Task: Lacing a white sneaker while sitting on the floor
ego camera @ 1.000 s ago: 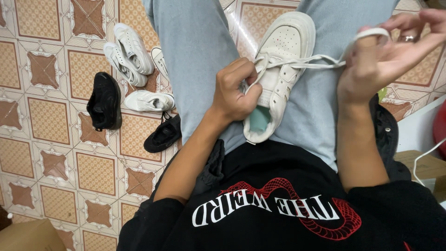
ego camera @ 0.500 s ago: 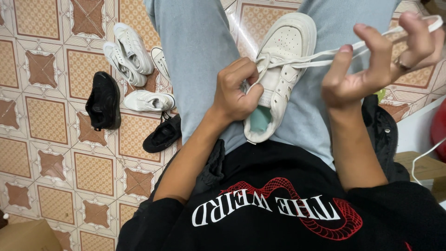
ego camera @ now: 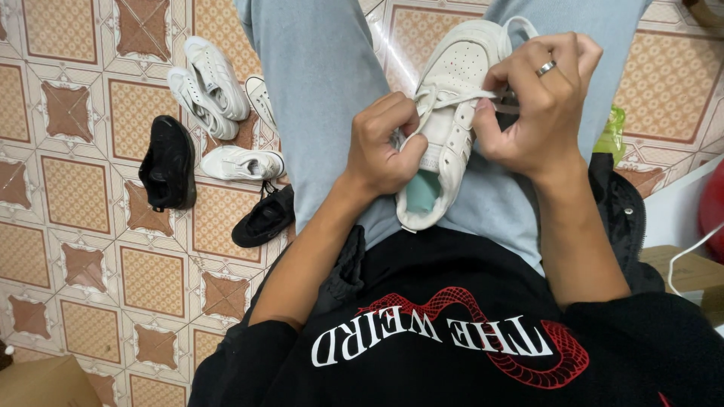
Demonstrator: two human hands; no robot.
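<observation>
White leather sneaker (ego camera: 452, 113) rests on the lap — left hand (ego camera: 385, 147) clamps its side, right hand (ego camera: 539, 105) pinches the white lace (ego camera: 460, 96). Advise steady, even tension — shoe braced.

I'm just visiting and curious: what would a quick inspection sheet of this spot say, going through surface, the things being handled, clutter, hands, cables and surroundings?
Surface: patterned orange and brown floor tiles; the work rests on the person's lap in light jeans.
Job's things: white sneaker on the lap, white lace across it.
Clutter: white shoes, another white shoe and black shoes on the floor.
Hands: left hand grips the sneaker's side and lace; right hand, with a ring, pinches the lace.
Cables: white cable at right edge.
Surroundings: cardboard box corner, green bag.
</observation>
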